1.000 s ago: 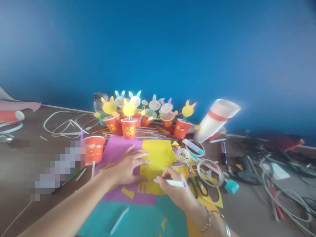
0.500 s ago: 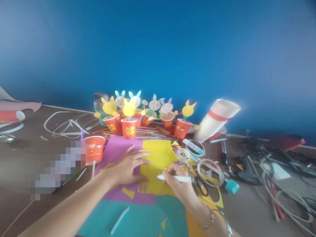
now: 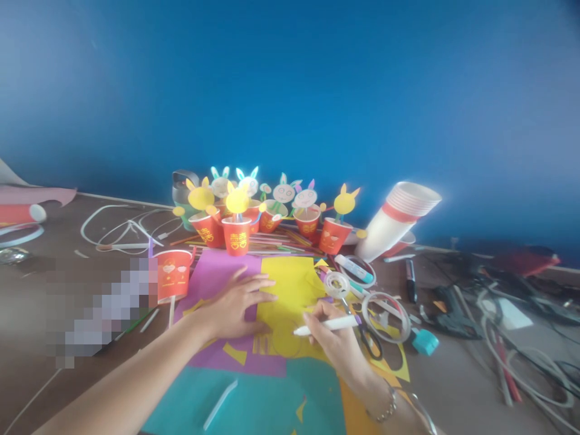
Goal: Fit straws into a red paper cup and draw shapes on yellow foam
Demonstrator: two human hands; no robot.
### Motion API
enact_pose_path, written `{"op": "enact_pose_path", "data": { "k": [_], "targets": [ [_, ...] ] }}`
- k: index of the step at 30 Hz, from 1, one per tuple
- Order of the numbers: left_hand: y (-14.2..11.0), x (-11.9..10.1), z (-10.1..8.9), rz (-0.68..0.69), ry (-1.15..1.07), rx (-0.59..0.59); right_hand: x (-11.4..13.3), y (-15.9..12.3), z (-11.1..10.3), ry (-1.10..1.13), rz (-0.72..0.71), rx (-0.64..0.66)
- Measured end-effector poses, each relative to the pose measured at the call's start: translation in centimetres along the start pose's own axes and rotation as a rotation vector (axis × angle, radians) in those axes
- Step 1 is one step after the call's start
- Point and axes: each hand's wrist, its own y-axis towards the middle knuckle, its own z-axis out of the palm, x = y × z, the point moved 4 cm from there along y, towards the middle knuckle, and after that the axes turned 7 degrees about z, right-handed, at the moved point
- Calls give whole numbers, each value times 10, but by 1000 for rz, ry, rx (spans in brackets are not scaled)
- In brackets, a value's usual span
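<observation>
My left hand (image 3: 240, 302) lies flat with its fingers spread, pressing on the left part of a yellow paper sheet (image 3: 290, 278) and the purple sheet (image 3: 222, 269) beneath it. Between the fingers of my right hand (image 3: 333, 329) is a white marker (image 3: 328, 325), its tip pointing left, at or just above the yellow paper. A faint round outline shows on the yellow sheet close to the tip. A teal sheet (image 3: 254, 393) lies nearer to me, with a bent white straw (image 3: 220, 405) on it. Scissors (image 3: 372, 345) rest beside my right hand.
Red paper cups (image 3: 236, 235) with paper animal heads stand along the blue wall. A stack of white cups (image 3: 396, 217) leans at the right. Tape rolls (image 3: 405, 329), a glue stick (image 3: 356, 269), a black glue gun (image 3: 453, 314) and cables (image 3: 521, 362) lie right. Another red cup (image 3: 173, 275) stands left.
My right hand has shifted slightly to the right and down with the marker, whose tip has moved the same way. My left hand and the papers have stayed in place.
</observation>
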Motion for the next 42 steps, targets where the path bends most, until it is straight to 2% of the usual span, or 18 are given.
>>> {"op": "enact_pose_path", "data": {
  "k": [10, 15, 22, 29, 37, 42],
  "targets": [
    [-3, 2, 3, 40, 26, -26, 5, 3, 2, -91, -92, 47],
    [-2, 1, 3, 51, 27, 23, 5, 5, 3, -116, -130, 54],
    [0, 1, 2, -3, 0, 55, 5, -1, 2, -64, -72, 28],
    [-2, 2, 4, 35, -1, 24, 6, -1, 0, -112, -56, -19],
    [-1, 0, 2, 35, 2, 27, 4, 1, -2, -34, -4, -47],
    [-2, 0, 2, 34, -3, 32, 4, 1, -3, -84, -66, -71]
  ]
}}
